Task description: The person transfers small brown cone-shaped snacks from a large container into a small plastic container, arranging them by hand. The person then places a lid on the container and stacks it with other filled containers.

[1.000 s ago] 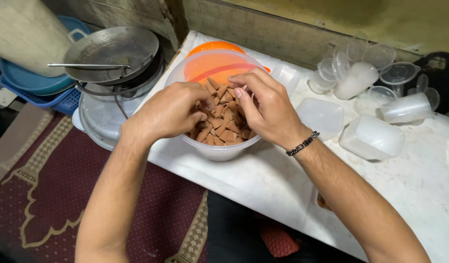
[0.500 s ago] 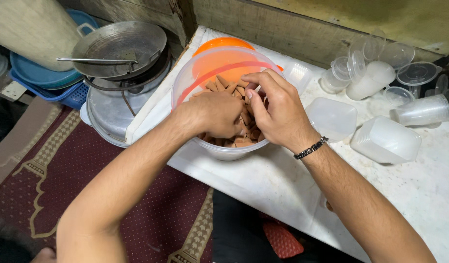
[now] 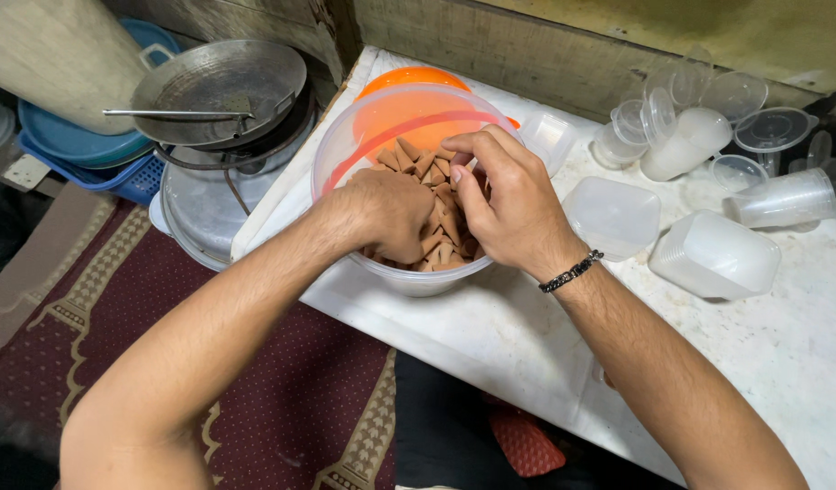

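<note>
A large clear plastic tub (image 3: pixel 345 136) stands near the edge of a white marble counter (image 3: pixel 490 336). It holds several small brown cone-shaped pieces (image 3: pixel 418 163). Both my hands are down inside it. My left hand (image 3: pixel 386 213) is curled into the pile, its fingers buried among the cones. My right hand (image 3: pixel 504 200), with a dark bead bracelet at the wrist, pinches at cones with its fingertips near the tub's far side. An orange lid (image 3: pixel 409 80) lies behind the tub.
Clear plastic containers (image 3: pixel 715 254), lids (image 3: pixel 611 216) and cups (image 3: pixel 781 198) are scattered on the counter's right. Left of the counter stand a metal wok (image 3: pixel 220 86) with a ladle on a metal pot, and blue basins (image 3: pixel 73 145). A maroon patterned rug (image 3: pixel 282 399) covers the floor below.
Both hands have kept working in the cones; my left hand has sunk deeper into the pile and my right hand has shifted toward the tub's far rim.
</note>
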